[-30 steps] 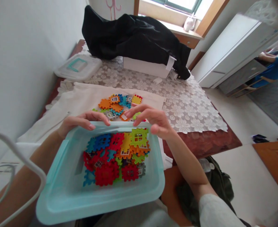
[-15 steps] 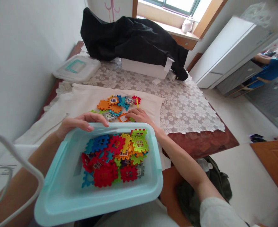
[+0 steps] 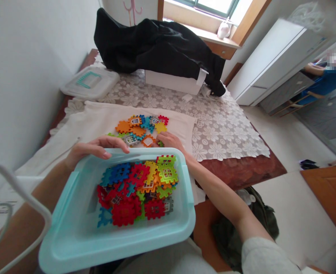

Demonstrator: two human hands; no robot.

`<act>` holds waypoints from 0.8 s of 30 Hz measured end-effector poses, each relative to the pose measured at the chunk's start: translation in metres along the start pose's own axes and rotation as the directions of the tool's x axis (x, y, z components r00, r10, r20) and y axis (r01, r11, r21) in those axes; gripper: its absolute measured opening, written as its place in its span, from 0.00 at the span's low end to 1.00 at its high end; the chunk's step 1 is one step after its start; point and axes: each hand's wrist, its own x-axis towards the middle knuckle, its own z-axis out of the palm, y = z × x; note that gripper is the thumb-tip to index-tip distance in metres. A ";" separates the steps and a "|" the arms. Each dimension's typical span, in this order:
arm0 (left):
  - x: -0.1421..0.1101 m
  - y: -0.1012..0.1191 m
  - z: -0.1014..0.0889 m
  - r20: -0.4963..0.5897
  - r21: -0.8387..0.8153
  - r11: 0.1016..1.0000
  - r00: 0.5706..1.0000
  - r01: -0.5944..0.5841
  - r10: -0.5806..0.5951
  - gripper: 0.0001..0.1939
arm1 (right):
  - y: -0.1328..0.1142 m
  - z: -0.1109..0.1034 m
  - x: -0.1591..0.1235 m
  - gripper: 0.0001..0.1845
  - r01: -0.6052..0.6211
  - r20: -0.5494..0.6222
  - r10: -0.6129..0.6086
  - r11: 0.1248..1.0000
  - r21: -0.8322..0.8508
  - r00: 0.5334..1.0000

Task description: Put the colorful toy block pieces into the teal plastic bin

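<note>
Hands apart: left hand (image 3: 95, 147) clamped on the bin (image 3: 67, 251); right hand (image 3: 172, 141) at loose pieces (image 3: 137, 131), grip unclear. From the bin, lid (image 3: 90, 82) at eleven o'clock, black cover (image 3: 159, 43) twelve, bag (image 3: 260, 217) three.

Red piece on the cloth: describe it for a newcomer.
On the lace-covered table, find the cream cloth beyond the teal bin. At the far-right end of its pile, just behind the yellow piece, lies the red piece, the only red one visible.

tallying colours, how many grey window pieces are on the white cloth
2 show: one grey window piece just beyond the left hand, another beside the red piece; more may lie hidden behind the turquoise tub.
</note>
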 end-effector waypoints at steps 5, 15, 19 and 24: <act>0.000 -0.002 -0.002 -0.010 -0.002 1.000 1.000 0.003 -0.003 0.14 | 0.006 -0.004 0.001 0.20 0.004 -0.213 0.015 0.996 0.091 0.977; -0.001 0.000 0.001 -0.020 -0.008 1.000 1.000 0.014 -0.014 0.14 | 0.013 -0.011 0.002 0.20 0.203 -0.059 -0.209 0.974 -0.097 0.976; 0.000 0.000 -0.002 0.019 -0.006 1.000 1.000 -0.011 0.011 0.13 | 0.004 -0.024 0.001 0.10 0.279 0.179 -0.244 0.938 -0.208 0.953; 0.001 0.000 -0.003 0.039 -0.015 1.000 0.999 0.009 -0.009 0.14 | 0.000 -0.045 -0.012 0.20 0.199 0.247 -0.147 0.959 -0.203 0.958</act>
